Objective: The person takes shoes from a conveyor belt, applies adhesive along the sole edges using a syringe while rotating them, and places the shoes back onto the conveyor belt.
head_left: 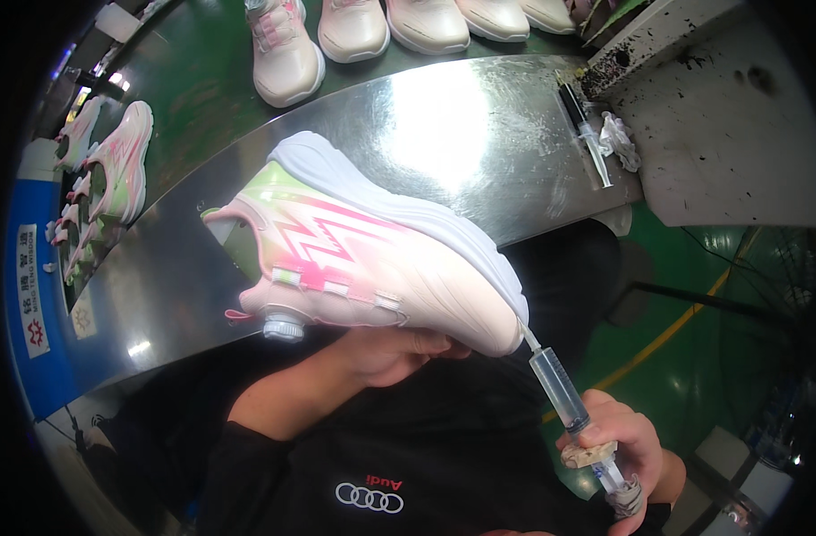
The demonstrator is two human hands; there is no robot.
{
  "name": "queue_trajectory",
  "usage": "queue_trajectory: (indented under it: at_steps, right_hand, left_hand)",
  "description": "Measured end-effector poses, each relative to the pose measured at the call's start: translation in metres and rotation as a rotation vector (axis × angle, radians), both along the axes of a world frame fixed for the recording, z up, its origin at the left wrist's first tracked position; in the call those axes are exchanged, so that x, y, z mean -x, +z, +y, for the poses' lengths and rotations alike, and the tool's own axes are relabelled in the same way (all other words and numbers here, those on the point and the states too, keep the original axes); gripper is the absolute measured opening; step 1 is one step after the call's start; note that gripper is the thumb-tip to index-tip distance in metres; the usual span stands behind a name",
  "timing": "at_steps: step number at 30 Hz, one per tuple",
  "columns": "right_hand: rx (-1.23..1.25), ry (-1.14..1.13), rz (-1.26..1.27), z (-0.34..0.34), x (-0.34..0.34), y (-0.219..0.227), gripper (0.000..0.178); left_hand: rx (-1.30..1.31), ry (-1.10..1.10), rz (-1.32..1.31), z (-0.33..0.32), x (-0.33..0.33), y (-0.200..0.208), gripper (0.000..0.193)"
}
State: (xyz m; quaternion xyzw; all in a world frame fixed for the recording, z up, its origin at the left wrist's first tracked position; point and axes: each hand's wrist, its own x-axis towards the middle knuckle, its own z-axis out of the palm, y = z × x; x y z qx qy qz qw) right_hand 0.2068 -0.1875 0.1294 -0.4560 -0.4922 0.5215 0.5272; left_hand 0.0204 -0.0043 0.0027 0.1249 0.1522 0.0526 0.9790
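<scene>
A pink, cream and pale green sneaker (363, 255) lies tilted on its side in front of me, its white sole facing away and its toe pointing right. My left hand (397, 353) grips it from below, near the forefoot; part of the fingers is hidden under the shoe. On the near side of the shoe is a white dial (284, 327). In my right hand (636, 438) is a clear syringe (558, 390), with wrapping around its flange and plunger end. The syringe's thin tip meets the seam between sole and upper at the toe.
Beneath the shoe runs a shiny metal table (506, 116). A second syringe (588, 138) and crumpled tissue (619, 141) lie at its far right, beside a stained metal panel (721, 134). Several similar sneakers (354, 29) line the far side; more sneakers (125, 165) stand at left.
</scene>
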Motion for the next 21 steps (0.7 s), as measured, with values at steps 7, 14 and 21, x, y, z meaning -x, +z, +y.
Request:
queue_trajectory:
  at_steps: [7, 14, 21]
  right_hand:
    - [-0.106, -0.03, -0.213, -0.004, 0.002, -0.005, 0.086]
    - [-0.196, 0.007, -0.444, 0.003, 0.012, -0.014, 0.09]
    - [-0.344, -0.149, -0.823, 0.01, 0.032, -0.034, 0.068]
  left_hand:
    - [-0.001, 0.053, 0.001, 0.003, -0.016, 0.003, 0.029]
    - [0.017, 0.139, -0.098, 0.004, -0.028, 0.001, 0.024]
    - [0.029, 0.118, -0.202, 0.007, -0.033, 0.008, 0.037]
